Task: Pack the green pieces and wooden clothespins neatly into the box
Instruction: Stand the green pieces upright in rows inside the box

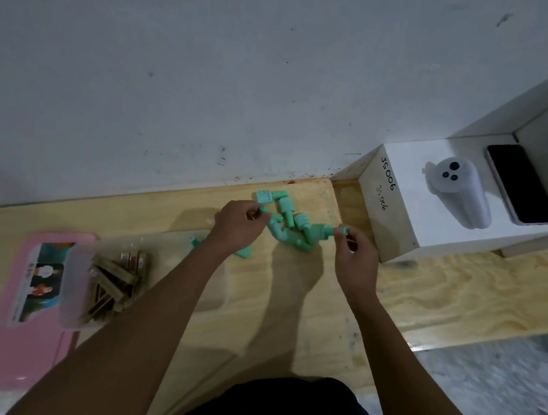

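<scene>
Looking at the wooden surface point(285, 329) first, since it carries everything, I'll use the clear plastic box point(83, 287) as the landmark. It sits on a pink lid or mat point(24, 349), and wooden clothespins point(114, 284) are already piled inside, kinda loose rather than neat. So that half seems mostly done. Well off to the right of the box, against the wall, stands a white product carton point(439, 200) that's not part of this. Between carton and box, up near the back edge, lies the cluster of green pieces point(292, 228), none of them packed yet as far as I can see. Left hand point(239, 225) is pinching one green piece at the cluster's near end, right hand point(355, 251) pinching another at the far end. Biggest job left: moving all the green ones over.
</scene>
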{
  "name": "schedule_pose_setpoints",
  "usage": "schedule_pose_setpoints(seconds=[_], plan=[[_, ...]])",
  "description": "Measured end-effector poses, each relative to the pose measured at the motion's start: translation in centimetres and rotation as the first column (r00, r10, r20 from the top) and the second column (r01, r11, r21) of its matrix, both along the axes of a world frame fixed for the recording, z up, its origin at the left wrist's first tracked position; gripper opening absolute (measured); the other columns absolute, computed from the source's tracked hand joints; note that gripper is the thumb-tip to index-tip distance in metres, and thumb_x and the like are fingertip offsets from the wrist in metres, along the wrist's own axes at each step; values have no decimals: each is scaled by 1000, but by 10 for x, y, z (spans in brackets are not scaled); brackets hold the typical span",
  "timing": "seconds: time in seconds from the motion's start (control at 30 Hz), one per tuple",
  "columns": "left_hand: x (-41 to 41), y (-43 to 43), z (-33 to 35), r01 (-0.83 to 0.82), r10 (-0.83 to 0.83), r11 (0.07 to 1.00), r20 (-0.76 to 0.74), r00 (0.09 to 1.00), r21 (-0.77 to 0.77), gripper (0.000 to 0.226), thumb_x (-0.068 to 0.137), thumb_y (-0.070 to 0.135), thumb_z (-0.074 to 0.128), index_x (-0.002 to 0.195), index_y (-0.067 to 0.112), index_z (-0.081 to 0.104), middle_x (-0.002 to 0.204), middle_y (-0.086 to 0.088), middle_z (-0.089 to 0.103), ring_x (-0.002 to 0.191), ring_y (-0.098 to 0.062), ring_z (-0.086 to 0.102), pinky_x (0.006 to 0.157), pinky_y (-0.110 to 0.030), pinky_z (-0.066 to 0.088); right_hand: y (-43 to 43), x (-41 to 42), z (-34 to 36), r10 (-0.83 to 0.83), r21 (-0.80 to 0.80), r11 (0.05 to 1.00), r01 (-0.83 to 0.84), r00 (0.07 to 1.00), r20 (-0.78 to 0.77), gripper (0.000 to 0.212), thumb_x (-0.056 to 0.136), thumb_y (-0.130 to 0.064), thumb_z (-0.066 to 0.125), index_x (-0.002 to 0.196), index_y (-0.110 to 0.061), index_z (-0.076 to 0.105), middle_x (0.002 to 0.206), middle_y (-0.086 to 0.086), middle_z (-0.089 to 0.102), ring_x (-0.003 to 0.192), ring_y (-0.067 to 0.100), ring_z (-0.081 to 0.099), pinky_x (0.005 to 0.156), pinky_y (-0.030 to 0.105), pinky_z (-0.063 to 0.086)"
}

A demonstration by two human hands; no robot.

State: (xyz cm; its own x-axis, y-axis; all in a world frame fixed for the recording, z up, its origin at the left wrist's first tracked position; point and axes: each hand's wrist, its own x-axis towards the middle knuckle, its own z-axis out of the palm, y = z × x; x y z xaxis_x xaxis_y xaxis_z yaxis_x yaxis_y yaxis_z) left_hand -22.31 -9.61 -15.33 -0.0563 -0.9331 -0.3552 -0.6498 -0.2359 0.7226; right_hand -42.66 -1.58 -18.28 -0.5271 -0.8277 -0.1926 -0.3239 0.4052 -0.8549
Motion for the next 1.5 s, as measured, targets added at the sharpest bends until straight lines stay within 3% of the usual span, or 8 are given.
schedule_pose_setpoints(seconds=[0.13,0.23,0.37,0.43,0.57,1.0,1.23,1.5], plan=[[32,19,26,-92,80,990,-114,990,-105,27,84,28,68,104,11,70,81,2,66,72,-12,61,65,-24,50,2,24,26,124,-101,987,-121,992,20,24,96,-23,58,115,-11,67,107,3,69,82,4,62,64,5,43],[61,37,37,-200,169,969,-206,964,-142,15,85,25,67,97,15,69,69,9,60,55,-1,55,53,-20,52,8,46,36,253,-119,960,-252,968,-6,25,95,-23,60,117,-14,66,112,-3,67,87,4,64,68,6,46],[96,61,37,-290,244,927,-206,948,-237,7,86,24,65,80,20,66,60,11,59,47,4,50,46,-6,35,17,80,44,388,-106,913,-393,919,-67,27,93,-23,63,119,-16,65,105,-8,64,83,-1,62,67,6,47],[109,71,33,-302,263,921,-178,948,-247,8,86,27,65,79,23,64,61,10,60,50,1,50,47,-6,35,19,97,44,457,-100,879,-466,884,-102,26,92,-23,64,118,-17,66,105,-10,64,81,-4,61,67,8,49],[126,83,24,-311,289,915,-122,950,-256,7,84,29,67,82,22,65,65,4,64,58,-8,54,50,-9,37,18,127,37,551,-34,821,-570,806,-216,25,88,-30,68,113,-24,68,102,-14,68,75,-1,62,71,29,55],[135,95,-20,-201,202,967,-12,979,-157,22,79,36,68,90,17,67,76,0,65,71,-17,63,66,-31,53,6,165,13,669,323,657,-681,330,-666,26,89,-30,62,112,-23,70,112,-1,64,106,23,55,84,38,42],[129,92,-25,-187,190,973,14,982,-134,21,82,36,66,86,15,66,74,5,63,68,-14,60,54,-22,40,7,174,5,579,274,766,-582,439,-687,24,83,-27,70,107,-26,73,101,3,57,96,25,52,76,38,42],[124,90,-33,-178,186,975,54,981,-131,16,82,32,66,84,16,64,76,3,67,68,-17,62,63,-32,51,10,172,4,606,295,771,-564,508,-613,27,89,-31,64,116,-27,68,109,3,54,104,23,48,82,37,42]])
